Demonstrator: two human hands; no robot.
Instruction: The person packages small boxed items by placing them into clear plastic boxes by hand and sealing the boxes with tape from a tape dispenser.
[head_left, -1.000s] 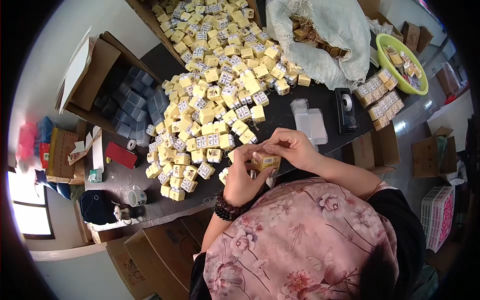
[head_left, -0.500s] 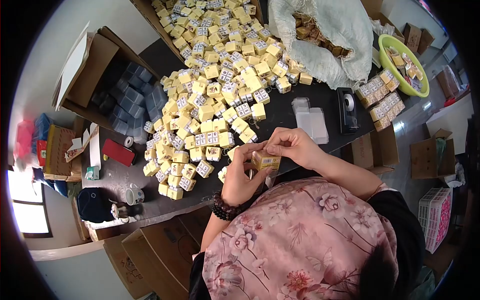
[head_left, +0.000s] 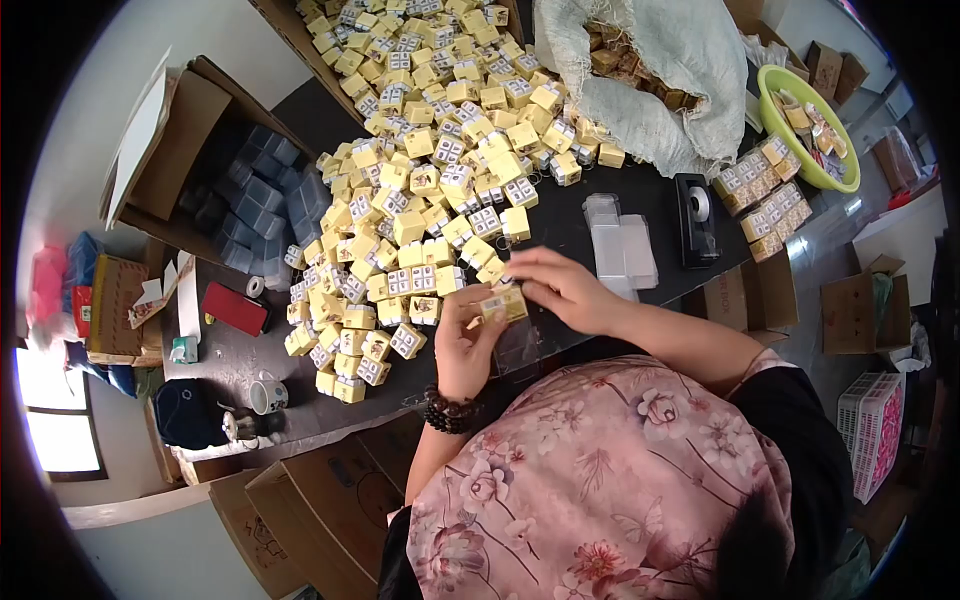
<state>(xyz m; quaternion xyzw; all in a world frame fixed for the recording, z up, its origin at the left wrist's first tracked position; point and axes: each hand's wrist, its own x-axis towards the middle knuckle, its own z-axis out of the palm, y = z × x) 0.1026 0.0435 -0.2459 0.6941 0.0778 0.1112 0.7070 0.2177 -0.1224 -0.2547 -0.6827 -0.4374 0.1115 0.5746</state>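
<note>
Small yellow box (head_left: 508,304) pinched in left fingers (head_left: 488,333); right fingers (head_left: 543,273) (whether gripping, cannot tell) just beside.

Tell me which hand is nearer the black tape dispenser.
Right. The right hand is left of the tape dispenser, clear plastic cases between them; the left hand is farther left, holding a small yellow box.

Glaring window (head_left: 62,438), dark fisheye edges.
</note>
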